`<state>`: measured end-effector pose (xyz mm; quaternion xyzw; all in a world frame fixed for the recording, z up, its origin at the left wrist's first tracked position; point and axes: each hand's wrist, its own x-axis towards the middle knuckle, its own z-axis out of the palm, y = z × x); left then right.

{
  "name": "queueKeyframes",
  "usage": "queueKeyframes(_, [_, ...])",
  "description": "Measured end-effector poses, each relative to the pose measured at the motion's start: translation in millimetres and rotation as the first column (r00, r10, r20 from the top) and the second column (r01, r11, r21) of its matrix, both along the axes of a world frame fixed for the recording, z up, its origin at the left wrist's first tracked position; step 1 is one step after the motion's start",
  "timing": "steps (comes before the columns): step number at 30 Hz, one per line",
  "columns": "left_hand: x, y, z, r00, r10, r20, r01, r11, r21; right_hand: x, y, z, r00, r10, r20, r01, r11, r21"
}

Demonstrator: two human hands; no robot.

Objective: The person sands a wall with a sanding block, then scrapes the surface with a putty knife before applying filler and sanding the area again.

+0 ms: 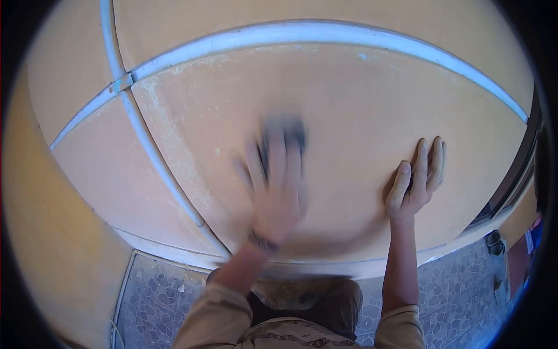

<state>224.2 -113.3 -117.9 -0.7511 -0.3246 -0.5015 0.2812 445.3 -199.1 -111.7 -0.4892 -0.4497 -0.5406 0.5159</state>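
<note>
The left hand (276,180) is showing only as a blur, its fingers lying over a dark pad (285,131) and pressing it against the wall (349,99). I cannot tell whether they are clasping it or just bearing flat on it. The right hand (415,180) is lying open and flat on the wall, well to the side, fingers stretching upward.

The pad is looking small and light, probably somewhat yielding, and best held across its back under flat fingers. The blur is hiding its edges.

The wall is showing a chalky orange, scuffed pale in patches. Below it, a dusty pebble-patterned floor (157,291) is running along. Two white pipes (325,34) are crossing the wall and meeting at a clip (122,83).
</note>
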Motion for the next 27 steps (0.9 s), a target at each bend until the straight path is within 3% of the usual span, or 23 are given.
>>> queueKeyframes(3, [0.7, -1.8, -199.7, 0.988, -0.156, 0.004, 0.156, 0.988, 0.02, 1.5, -1.5, -1.7, 0.999, -0.039, 0.002, 0.039, 0.999, -0.01])
queueKeyframes(6, [14.8, -6.8, -137.5, 0.993, -0.113, 0.021, 0.113, 0.994, -0.013, 0.9, -1.5, -1.1, 0.999, -0.05, 0.019, 0.05, 0.999, -0.021])
queueKeyframes(7, [24.9, -4.7, -85.7, 0.994, -0.106, 0.019, 0.104, 0.992, 0.076, -0.4, -0.2, 0.2, 0.998, -0.055, 0.013, 0.055, 0.998, -0.017])
queueKeyframes(9, [41.5, -15.2, 60.6, 0.988, -0.151, -0.024, 0.152, 0.979, 0.137, -1.5, -2.1, -1.5, 0.998, -0.068, 0.006, 0.068, 0.997, -0.039])
queueKeyframes(11, [58.7, -12.6, 100.9, 0.981, -0.191, 0.037, 0.179, 0.96, 0.216, 2.1, -3.6, -1.9, 0.998, -0.064, 0.004, 0.064, 0.997, -0.036])
queueKeyframes(12, [62.0, -12.0, 106.2, 0.976, -0.207, 0.069, 0.183, 0.949, 0.255, 2.5, -3.5, -1.6, 0.998, -0.057, 0.005, 0.057, 0.998, -0.035])
queueKeyframes(13, [54.0, -16.1, 68.3, 0.985, -0.168, 0.044, 0.158, 0.973, 0.169, 2.2, -3.7, -2.1, 0.999, -0.046, -0.001, 0.046, 0.998, -0.037])
queueKeyframes(16, [35.0, -14.1, -121.6, 0.998, -0.067, -0.018, 0.068, 0.996, 0.051, 3.1, -2.2, -3.6, 1.0, -0.031, 0.004, 0.031, 0.999, -0.027])
queueKeyframes(17, [26.4, -21.9, -164.7, 0.994, -0.109, 0.009, 0.11, 0.989, -0.094, 1.7, -3.1, -5.0, 0.999, -0.042, 0.008, 0.043, 0.999, -0.027])
queueKeyframes(19, [35.5, -13.2, -135.3, 0.997, -0.069, 0.028, 0.068, 0.996, 0.049, 4.2, -4.7, -0.4, 0.998, -0.05, 0.024, 0.051, 0.998, -0.026])
queueKeyframes(21, [45.1, -18.2, -36.6, 0.997, -0.056, 0.059, 0.053, 0.997, 0.056, 2.2, -3.9, -2.9, 0.999, -0.046, 0.009, 0.046, 0.999, -0.027])
queueKeyframes(22, [50.2, -17.3, 45.5, 0.983, -0.159, 0.086, 0.148, 0.981, 0.128, 1.1, -2.8, -3.8, 0.999, -0.044, 0.006, 0.045, 0.999, -0.02])
queueKeyframes(24, [56.3, -14.7, 91.1, 0.96, -0.264, 0.092, 0.241, 0.949, 0.205, 2.9, -3.4, -3.6, 0.999, -0.043, 0.014, 0.044, 0.999, -0.023])
queueKeyframes(26, [58.9, -14.1, 73.8, 0.964, -0.26, 0.061, 0.24, 0.943, 0.229, 3.3, -3.8, -1.2, 0.999, -0.027, 0.021, 0.028, 0.999, -0.026])
queueKeyframes(27, [56.2, -16.5, 26.0, 0.98, -0.197, 0.012, 0.192, 0.966, 0.172, 2.2, -3.2, -2.6, 1.0, -0.02, 0.019, 0.021, 1.0, -0.021])
